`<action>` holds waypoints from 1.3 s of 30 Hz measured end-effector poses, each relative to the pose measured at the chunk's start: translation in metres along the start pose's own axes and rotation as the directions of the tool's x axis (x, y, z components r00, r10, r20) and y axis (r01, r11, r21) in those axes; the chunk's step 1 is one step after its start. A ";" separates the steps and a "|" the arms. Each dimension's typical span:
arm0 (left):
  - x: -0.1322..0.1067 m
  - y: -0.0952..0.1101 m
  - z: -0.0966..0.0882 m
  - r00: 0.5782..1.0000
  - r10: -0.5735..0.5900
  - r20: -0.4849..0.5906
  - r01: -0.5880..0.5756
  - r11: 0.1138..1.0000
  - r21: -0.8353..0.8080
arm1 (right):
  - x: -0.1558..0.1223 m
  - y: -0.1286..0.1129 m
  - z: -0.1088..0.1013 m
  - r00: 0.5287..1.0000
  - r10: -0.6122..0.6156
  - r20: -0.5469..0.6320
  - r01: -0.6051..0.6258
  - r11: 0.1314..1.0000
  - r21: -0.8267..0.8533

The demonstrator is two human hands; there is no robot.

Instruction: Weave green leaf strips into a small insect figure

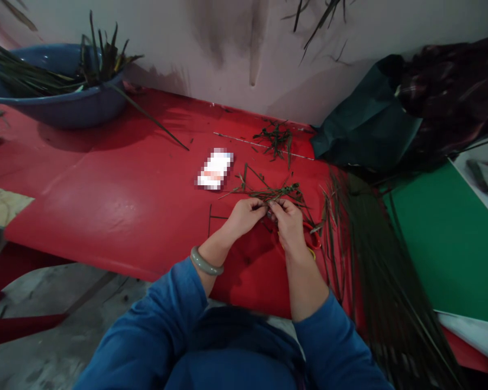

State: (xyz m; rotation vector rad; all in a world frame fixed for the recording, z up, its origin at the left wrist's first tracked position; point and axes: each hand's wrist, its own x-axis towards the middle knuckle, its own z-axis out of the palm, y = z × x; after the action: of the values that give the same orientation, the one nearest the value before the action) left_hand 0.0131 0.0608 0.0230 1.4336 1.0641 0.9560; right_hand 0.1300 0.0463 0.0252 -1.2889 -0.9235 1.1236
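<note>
Over the red table [117, 189], my left hand [244, 216] and my right hand [287, 222] meet, both pinched on a small woven piece of green leaf strips [274, 194]. Thin strips stick out from it to the left and right. A pale bangle [205, 262] circles my left wrist, and both arms wear blue sleeves. Under my right hand lie red-handled scissors [314, 239], mostly hidden by it.
A long bundle of green leaves [374, 271] runs down the table's right side. A blue basin [57, 86] with leaves stands far left. A small white card [215, 169], leaf scraps [275, 138], a dark green bag [366, 124] and a green board [443, 244] lie around.
</note>
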 end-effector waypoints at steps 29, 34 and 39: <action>0.000 -0.001 0.000 0.999 -0.018 0.041 0.021 0.998 -0.062 | 0.001 0.006 -0.003 0.998 -0.057 0.001 0.057 0.995 -0.084; 0.001 -0.001 0.000 1.000 0.007 0.008 -0.007 1.000 -0.008 | 0.001 0.005 -0.002 0.998 -0.062 -0.001 0.062 0.991 -0.115; 0.000 0.001 -0.001 0.996 0.079 -0.038 -0.073 0.987 0.145 | 0.001 0.004 -0.002 0.998 -0.055 0.005 0.055 0.992 -0.117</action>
State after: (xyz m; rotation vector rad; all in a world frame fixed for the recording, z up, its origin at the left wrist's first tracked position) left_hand 0.0124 0.0605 0.0245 1.5867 1.1362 0.9857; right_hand 0.1316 0.0463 0.0206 -1.3491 -1.0333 1.0405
